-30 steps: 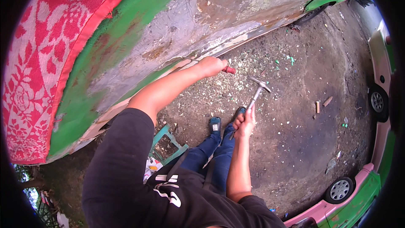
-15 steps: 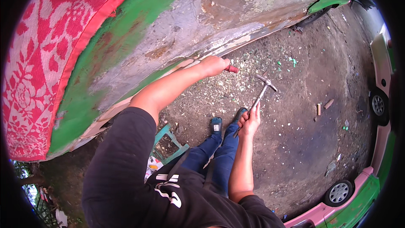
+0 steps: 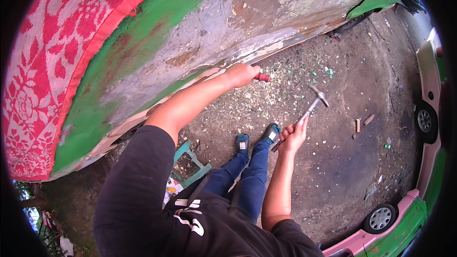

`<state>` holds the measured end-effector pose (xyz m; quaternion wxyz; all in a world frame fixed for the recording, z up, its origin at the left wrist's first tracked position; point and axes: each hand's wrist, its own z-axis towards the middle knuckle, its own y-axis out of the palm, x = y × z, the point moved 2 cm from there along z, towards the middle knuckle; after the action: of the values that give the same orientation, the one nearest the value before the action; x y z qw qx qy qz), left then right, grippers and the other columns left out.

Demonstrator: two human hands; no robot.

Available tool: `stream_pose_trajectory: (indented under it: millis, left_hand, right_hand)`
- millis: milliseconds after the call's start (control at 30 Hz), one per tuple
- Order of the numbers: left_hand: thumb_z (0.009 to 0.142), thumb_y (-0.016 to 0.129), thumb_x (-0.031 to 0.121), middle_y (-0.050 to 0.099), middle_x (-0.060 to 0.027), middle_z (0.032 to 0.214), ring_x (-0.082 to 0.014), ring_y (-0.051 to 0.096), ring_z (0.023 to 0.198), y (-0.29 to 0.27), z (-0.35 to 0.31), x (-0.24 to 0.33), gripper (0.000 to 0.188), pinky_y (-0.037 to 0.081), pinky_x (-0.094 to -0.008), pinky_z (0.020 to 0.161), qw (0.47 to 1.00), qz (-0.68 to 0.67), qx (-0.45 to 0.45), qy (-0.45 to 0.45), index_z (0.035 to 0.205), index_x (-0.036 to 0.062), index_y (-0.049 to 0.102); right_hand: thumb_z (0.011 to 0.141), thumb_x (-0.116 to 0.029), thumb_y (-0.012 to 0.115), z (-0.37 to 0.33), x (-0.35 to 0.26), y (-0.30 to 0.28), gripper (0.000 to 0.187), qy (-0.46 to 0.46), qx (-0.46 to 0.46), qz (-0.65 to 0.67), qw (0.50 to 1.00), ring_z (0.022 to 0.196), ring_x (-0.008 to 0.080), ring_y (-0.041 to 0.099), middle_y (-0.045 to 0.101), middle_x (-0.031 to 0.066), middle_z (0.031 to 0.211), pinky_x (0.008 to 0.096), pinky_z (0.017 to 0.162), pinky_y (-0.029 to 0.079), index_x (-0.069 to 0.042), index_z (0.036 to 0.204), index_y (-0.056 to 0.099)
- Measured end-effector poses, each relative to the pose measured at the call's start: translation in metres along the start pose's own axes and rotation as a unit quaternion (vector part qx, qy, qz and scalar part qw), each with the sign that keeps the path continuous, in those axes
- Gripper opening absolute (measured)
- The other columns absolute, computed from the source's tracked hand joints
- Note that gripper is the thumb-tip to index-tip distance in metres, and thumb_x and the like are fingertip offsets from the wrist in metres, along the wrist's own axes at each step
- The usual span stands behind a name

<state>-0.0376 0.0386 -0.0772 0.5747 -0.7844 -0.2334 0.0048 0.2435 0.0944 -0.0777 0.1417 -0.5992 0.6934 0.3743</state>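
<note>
My left hand (image 3: 242,74) is closed around a red-handled tool (image 3: 262,77) beside the lower edge of the car body (image 3: 200,33). The handle's end sticks out to the right of my fist; my hand hides most of the rest, so its exact kind is unclear. The car's side shows green paint, bare grey metal and rusty patches. In my right hand (image 3: 293,137) is a metal hammer (image 3: 312,107), gripped low on its shaft. Its slim head points up and away, to the right of the red handle and apart from it.
Pale paint chips (image 3: 257,97) litter the dirt ground. A red floral cloth (image 3: 52,71) drapes over the car at left. A green plastic stool (image 3: 193,173) stands by my legs. Pink-and-green car parts with wheels (image 3: 381,219) line the right side. Small wood pieces (image 3: 358,125) lie there.
My right hand has swung the hammer to the right and a little away from the red-handled tool. My left hand stays nearly in place, still gripping that tool.
</note>
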Motion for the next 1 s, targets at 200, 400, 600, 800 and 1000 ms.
stream_pose_trajectory:
  millis: [200,400,600,800,1000]
  left_hand:
    - [0.081,0.059,0.013,0.066,-0.0173,0.076,-0.0395,0.066,0.074,-0.005,0.004,0.001,0.018,0.050,-0.0522,0.064,1.000,-0.012,-0.006,-0.015,0.098,0.0109,0.053]
    - [0.082,0.060,0.016,0.067,-0.0181,0.077,-0.0401,0.066,0.075,-0.003,0.007,-0.004,0.016,0.050,-0.0514,0.066,0.999,-0.021,0.006,-0.031,0.096,0.0102,0.055]
    - [0.082,0.060,0.015,0.067,-0.0188,0.078,-0.0401,0.066,0.076,0.001,0.013,-0.006,0.015,0.051,-0.0512,0.066,0.999,-0.027,0.010,-0.044,0.096,0.0101,0.055]
    - [0.083,0.060,0.016,0.067,-0.0200,0.078,-0.0409,0.066,0.075,0.003,0.012,-0.014,0.015,0.051,-0.0514,0.067,0.998,-0.037,0.041,-0.040,0.095,0.0076,0.056]
    - [0.084,0.054,0.009,0.068,-0.0207,0.085,-0.0395,0.067,0.082,-0.012,0.019,-0.007,0.014,0.052,-0.0500,0.070,0.997,-0.045,0.019,-0.062,0.097,0.0060,0.058]
  right_hand:
    - [0.104,-0.026,0.045,0.007,-0.004,-0.007,0.048,0.025,-0.052,-0.026,0.998,0.043,0.0041,0.028,0.033,-0.0043,0.062,0.0215,0.035,0.023,-0.025,0.151,0.032]
    - [0.104,-0.029,0.045,0.011,0.002,0.005,0.050,-0.028,0.002,0.055,0.998,0.043,0.0050,0.030,0.033,-0.0035,0.062,0.0216,0.035,0.024,-0.025,0.152,0.028]
    - [0.104,-0.031,0.043,0.001,0.032,0.025,0.051,0.019,-0.040,-0.053,0.998,0.043,0.0049,0.030,0.034,-0.0041,0.062,0.0216,0.036,0.028,-0.033,0.152,0.024]
    - [0.104,-0.026,0.046,0.010,0.017,0.029,0.047,0.039,-0.061,-0.034,0.997,0.042,0.0042,0.033,0.034,-0.0062,0.058,0.0220,0.034,0.027,-0.028,0.149,0.035]
    - [0.102,-0.024,0.049,0.030,0.018,0.032,0.046,0.072,-0.167,-0.211,0.960,0.044,0.0039,0.034,0.036,-0.0070,0.060,0.0205,0.036,0.028,-0.028,0.147,0.040]
